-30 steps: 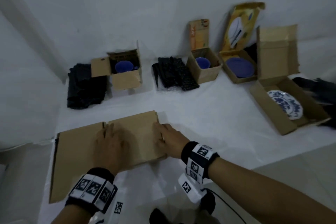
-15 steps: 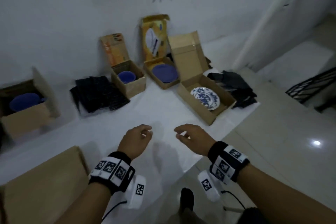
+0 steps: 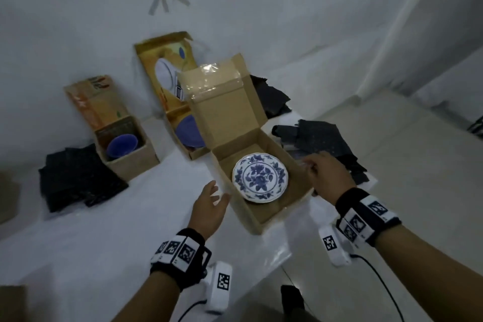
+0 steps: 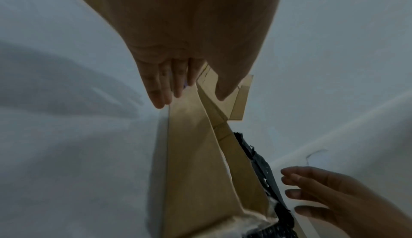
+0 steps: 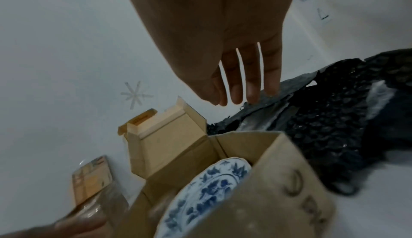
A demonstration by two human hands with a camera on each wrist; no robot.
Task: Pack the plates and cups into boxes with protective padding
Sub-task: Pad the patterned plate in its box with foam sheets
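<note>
A blue-and-white patterned plate (image 3: 260, 181) lies flat in an open cardboard box (image 3: 243, 219) whose lid stands up behind it. My left hand (image 3: 217, 195) is open, its fingers straight, just beside the box's left wall (image 4: 191, 153). My right hand (image 3: 317, 172) hovers open over the box's right wall, fingers spread (image 5: 252, 84) above the crumpled black bubble wrap (image 5: 334, 118). It holds nothing. The plate (image 5: 211, 189) also shows in the right wrist view, inside the box (image 5: 278, 189).
A small box with a blue cup (image 3: 122, 149) and a yellow box with a blue plate (image 3: 188, 134) stand behind. More black padding (image 3: 78, 178) lies at the left and more (image 3: 326, 138) right of the box. The white sheet ends near the box's front corner.
My hands left the flat cardboard and moved right to the box with the patterned plate. They now stand on either side of it, and the view swung right and closer.
</note>
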